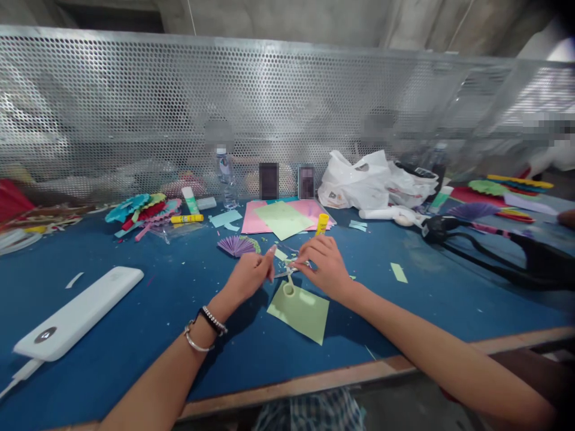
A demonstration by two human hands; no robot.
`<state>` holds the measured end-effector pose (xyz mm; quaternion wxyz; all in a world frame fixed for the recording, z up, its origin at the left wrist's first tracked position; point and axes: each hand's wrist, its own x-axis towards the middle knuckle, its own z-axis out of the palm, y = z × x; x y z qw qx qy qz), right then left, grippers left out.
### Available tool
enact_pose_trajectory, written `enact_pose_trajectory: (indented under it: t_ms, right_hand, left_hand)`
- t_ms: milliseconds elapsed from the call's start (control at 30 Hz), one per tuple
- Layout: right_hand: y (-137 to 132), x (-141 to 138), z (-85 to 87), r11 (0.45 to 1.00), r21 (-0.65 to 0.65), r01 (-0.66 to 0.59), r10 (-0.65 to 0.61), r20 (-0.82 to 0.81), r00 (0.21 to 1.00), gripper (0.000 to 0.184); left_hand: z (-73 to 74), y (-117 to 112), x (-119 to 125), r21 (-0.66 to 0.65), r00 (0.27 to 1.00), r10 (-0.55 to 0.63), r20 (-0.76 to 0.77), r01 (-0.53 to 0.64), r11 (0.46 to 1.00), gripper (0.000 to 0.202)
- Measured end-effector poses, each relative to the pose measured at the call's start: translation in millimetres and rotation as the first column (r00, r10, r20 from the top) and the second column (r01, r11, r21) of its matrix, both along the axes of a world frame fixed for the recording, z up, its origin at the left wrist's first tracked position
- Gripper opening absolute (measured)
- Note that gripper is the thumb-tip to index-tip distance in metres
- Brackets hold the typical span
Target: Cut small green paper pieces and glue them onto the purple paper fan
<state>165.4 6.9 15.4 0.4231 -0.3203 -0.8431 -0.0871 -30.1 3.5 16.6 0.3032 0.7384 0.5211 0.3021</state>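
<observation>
Left hand: held over the blue table (215,371), curled loosely inward (250,273), thumb raised beside the forefinger; from where I stand I cannot tell whether it grips anything.
Right hand: palm down, knuckles bent (327,269), thumb and forefinger pinching a pale scrap (290,263) too small to make out in shape.
Wrist: a beaded bracelet (214,320) and a smooth metal bangle sit on the left one.
Scissors: pale, smooth handles (290,279), lying between and below the hands, partly hidden by the right fingers; one rounded loop points toward the person and rests over the near sheet, the long axis running away from the body, with a thin metal edge slanting left.
Near sheet: flat, matte, pale green paper (299,314), four-sided, set askew, one corner aimed at the table's wooden edge.
Paper fan: purple, crisply pleated, spread in a half-round (236,246), just beyond the left hand.
Glue stick: yellow cylinder (322,224), upright just past the right knuckles.
Stack: flat pink sheets (249,222) with a green square (283,219) turned cornerwise on top.
Backdrop: perforated metal screen (179,90), with a crumpled white plastic bag (354,179) before it.
</observation>
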Motion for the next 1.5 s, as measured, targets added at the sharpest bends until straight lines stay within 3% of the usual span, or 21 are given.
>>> enact_pose_trajectory:
  t_ms: [100, 300, 500, 600, 733, 933, 1133, 1300, 1433, 1500]
  right_hand:
    - [-0.8, 0.9, -0.8, 0.998, 0.044, -0.034, 0.031, 0.051, 0.998, 0.019]
    - [-3.3, -7.1, -7.2, 0.99, -0.005, -0.142, 0.14, 0.215, 0.967, 0.015]
    - [-5.0, -6.3, -5.1, 0.995, -0.054, -0.081, 0.094, 0.312, 0.946, 0.026]
    - [-4.3, -4.4, -5.4, 0.998, -0.054, 0.015, 0.0, 0.276, 0.961, 0.024]
    - [-1.5, -3.0, -6.2, 0.998, -0.052, 0.04, -0.028, 0.221, 0.975, 0.017]
    - [-0.1, -4.8, -3.1, 0.981, -0.187, 0.049, -0.036, 0.071, 0.997, 0.015]
    - [-1.7, -5.0, -1.5, 0.983, -0.179, -0.028, 0.051, 0.127, 0.991, 0.015]
    - [-3.5, -7.2, -2.6, 0.984, -0.168, -0.057, 0.085, 0.169, 0.982, 0.016]
    - [-2.3, -7.9, -3.7, 0.973, -0.23, -0.01, 0.036, 0.11, 0.993, 0.033]
    - [-1.5, -7.3, -3.8, 0.966, -0.257, 0.002, 0.024, 0.098, 0.995, 0.034]
  left_hand:
    - [-3.9, -1.9, 10.8, -0.184, 0.96, -0.16, 0.229, 0.204, 0.962, 0.06]
    - [-0.3, 1.8, 14.7, -0.177, 0.913, -0.104, 0.394, 0.186, 0.966, 0.035]
    - [4.1, 8.7, 2.2, -0.082, 0.936, -0.052, 0.349, 0.086, 0.993, 0.036]
    - [1.4, 11.8, -0.2, -0.07, 0.941, -0.031, 0.337, 0.058, 0.996, 0.039]
    - [-3.0, 11.3, 1.2, -0.094, 0.947, -0.064, 0.315, 0.098, 0.991, 0.043]
    - [-1.9, 8.4, 3.4, 0.055, 0.975, 0.015, 0.224, -0.028, 0.998, 0.038]
    - [5.2, 4.3, 8.2, -0.279, 0.858, 0.127, 0.498, 0.02, 0.96, 0.045]
    - [3.7, 3.0, 8.7, -0.348, 0.805, 0.148, 0.575, 0.077, 0.934, 0.042]
    - [-0.3, 4.4, 5.5, -0.429, 0.675, 0.205, 0.708, 0.182, 0.885, 0.043]
    - [-0.7, 4.4, 4.9, -0.472, 0.648, 0.238, 0.723, 0.212, 0.856, 0.044]
